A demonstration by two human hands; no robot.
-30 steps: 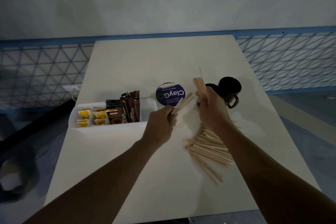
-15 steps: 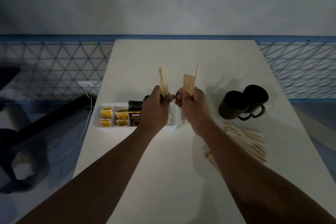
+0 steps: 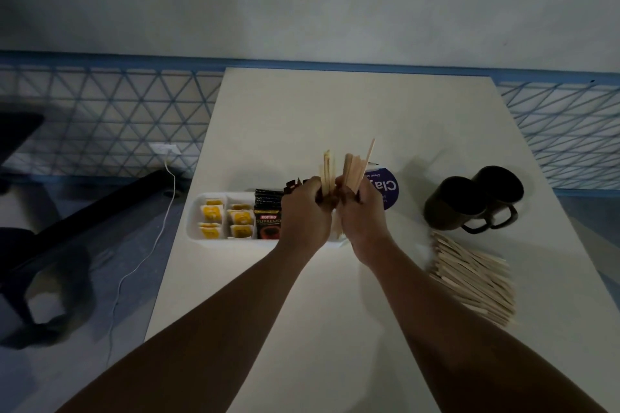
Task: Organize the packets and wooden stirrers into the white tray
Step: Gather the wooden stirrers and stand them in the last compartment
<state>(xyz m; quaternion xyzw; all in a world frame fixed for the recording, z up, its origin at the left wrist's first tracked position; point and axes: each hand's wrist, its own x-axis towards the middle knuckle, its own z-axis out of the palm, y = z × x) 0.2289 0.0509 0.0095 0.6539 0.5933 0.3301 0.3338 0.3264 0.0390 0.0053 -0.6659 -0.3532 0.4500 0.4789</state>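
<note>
The white tray (image 3: 196, 228) lies on the table's left side, holding yellow packets (image 3: 212, 213) in its left compartments and dark coffee packets (image 3: 267, 214) beside them. My left hand (image 3: 303, 211) grips a small upright bundle of wooden stirrers (image 3: 327, 171) above the tray's right end. My right hand (image 3: 360, 214) grips a second upright bundle of stirrers (image 3: 355, 169), pressed close against the left hand. A loose pile of stirrers (image 3: 473, 278) lies on the table to the right. The tray's right end is hidden behind my hands.
Two black mugs (image 3: 469, 203) stand at the right, just beyond the loose pile. A round purple-labelled container (image 3: 385, 189) sits behind my right hand. The white table (image 3: 335, 111) stretches away towards a wall; a blue mesh rail, a cable and dark furniture lie to the left.
Both hands lifted stirrer bundles from the pile area and carried them left over the tray's right end. The two hands have drawn together, bundles now upright side by side.
</note>
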